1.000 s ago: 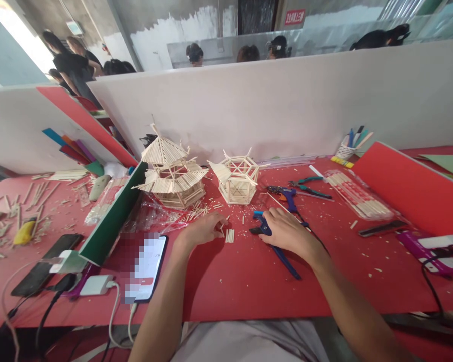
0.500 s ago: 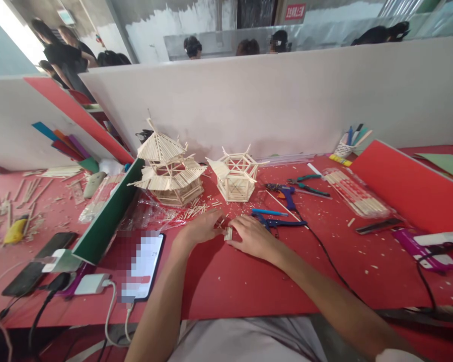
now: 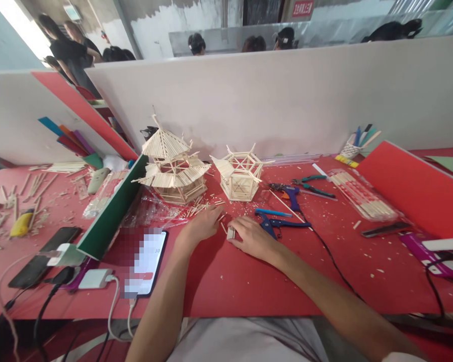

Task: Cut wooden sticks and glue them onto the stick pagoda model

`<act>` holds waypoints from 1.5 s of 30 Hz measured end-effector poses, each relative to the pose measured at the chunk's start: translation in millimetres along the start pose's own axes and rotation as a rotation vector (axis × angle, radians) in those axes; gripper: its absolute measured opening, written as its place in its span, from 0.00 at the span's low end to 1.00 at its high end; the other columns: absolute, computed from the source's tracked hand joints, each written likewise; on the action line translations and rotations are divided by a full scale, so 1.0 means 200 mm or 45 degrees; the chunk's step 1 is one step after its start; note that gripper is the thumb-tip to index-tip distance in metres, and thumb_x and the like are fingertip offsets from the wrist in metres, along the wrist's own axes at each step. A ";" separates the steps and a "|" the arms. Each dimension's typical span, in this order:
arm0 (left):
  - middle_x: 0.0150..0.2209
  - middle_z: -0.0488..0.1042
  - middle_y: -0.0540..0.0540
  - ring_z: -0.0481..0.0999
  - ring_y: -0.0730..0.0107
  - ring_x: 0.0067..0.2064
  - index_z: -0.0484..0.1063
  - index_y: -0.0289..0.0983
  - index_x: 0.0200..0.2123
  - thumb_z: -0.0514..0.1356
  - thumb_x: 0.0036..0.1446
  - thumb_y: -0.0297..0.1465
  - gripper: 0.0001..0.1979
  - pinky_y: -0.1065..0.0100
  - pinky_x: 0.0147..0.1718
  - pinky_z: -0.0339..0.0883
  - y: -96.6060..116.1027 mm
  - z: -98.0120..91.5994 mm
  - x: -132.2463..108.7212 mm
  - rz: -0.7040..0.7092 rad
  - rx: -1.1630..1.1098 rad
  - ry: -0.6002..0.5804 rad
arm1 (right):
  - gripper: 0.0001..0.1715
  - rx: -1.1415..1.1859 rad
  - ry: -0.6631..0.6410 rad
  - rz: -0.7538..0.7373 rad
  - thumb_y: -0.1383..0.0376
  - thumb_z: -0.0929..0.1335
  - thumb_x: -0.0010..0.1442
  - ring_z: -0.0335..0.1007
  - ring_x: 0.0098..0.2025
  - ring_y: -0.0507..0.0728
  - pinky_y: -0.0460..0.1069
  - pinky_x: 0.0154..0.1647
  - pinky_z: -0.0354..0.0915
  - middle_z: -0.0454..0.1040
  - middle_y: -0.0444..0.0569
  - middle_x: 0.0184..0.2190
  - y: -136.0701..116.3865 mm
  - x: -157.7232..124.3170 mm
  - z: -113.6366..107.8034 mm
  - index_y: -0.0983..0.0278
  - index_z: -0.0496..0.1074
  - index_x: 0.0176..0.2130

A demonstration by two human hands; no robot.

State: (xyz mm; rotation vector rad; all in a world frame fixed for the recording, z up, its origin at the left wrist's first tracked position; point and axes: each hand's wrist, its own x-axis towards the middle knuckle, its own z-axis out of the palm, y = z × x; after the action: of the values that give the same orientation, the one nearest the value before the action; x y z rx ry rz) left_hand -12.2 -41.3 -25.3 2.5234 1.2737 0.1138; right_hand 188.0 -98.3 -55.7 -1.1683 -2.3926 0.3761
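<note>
My right hand is closed around a small row of short wooden sticks lined up side by side, resting low over the red table. Just left of it, my left hand has its fingertips together at a short loose wooden stick; its grip is partly hidden. Behind my left hand stands a two-tiered pavilion model made of sticks. Beside that model is a six-sided stick frame with one roof panel on it. Cut stick pieces lie scattered in front of the pavilion.
A blue glue gun, a blue cutter tool, a blue pen and green-handled pliers lie to the right. Packed sticks are farther right. A phone and green board are at left.
My left hand has shifted slightly away from the stick row, its fingertips now at a loose stick. My right hand keeps its hold on the row. The view has tilted slightly.
</note>
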 end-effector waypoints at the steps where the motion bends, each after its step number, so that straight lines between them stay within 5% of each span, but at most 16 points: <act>1: 0.41 0.73 0.41 0.74 0.61 0.41 0.69 0.36 0.45 0.51 0.57 0.19 0.15 0.64 0.40 0.64 0.00 0.00 0.00 0.005 0.016 -0.010 | 0.15 -0.005 0.002 0.001 0.64 0.72 0.61 0.69 0.47 0.62 0.56 0.50 0.67 0.74 0.53 0.42 0.00 0.00 0.00 0.64 0.68 0.47; 11: 0.43 0.70 0.41 0.74 0.60 0.42 0.72 0.36 0.41 0.59 0.61 0.33 0.08 0.63 0.43 0.65 -0.02 0.01 0.01 -0.001 -0.029 -0.086 | 0.14 -0.090 -0.005 0.023 0.62 0.71 0.62 0.69 0.47 0.64 0.58 0.50 0.66 0.73 0.54 0.42 0.00 -0.03 -0.01 0.64 0.69 0.47; 22: 0.42 0.72 0.44 0.74 0.65 0.42 0.76 0.37 0.38 0.60 0.56 0.21 0.09 0.68 0.43 0.66 -0.01 -0.01 0.02 0.102 -0.145 -0.111 | 0.14 -0.043 0.006 0.014 0.66 0.71 0.61 0.69 0.46 0.63 0.57 0.50 0.67 0.74 0.54 0.41 0.00 -0.02 -0.01 0.64 0.69 0.47; 36: 0.37 0.79 0.44 0.78 0.63 0.39 0.74 0.36 0.38 0.58 0.57 0.23 0.08 0.68 0.37 0.65 0.04 -0.01 0.02 0.095 -0.230 -0.199 | 0.15 0.005 0.017 0.007 0.67 0.72 0.60 0.71 0.47 0.63 0.57 0.48 0.68 0.75 0.54 0.42 0.01 -0.02 0.00 0.63 0.69 0.47; 45: 0.40 0.76 0.43 0.75 0.60 0.41 0.72 0.36 0.39 0.68 0.52 0.29 0.11 0.66 0.38 0.64 0.05 -0.02 0.01 0.153 -0.143 -0.269 | 0.15 -0.013 0.005 0.006 0.68 0.72 0.60 0.70 0.47 0.63 0.57 0.48 0.69 0.75 0.54 0.42 0.00 -0.01 0.00 0.64 0.68 0.47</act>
State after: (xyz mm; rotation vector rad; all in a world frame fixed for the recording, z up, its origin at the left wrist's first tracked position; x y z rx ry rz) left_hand -5.0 -44.3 -19.1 2.4397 1.0066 -0.0527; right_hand 190.5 -100.1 -55.9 -1.1778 -2.3912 0.3634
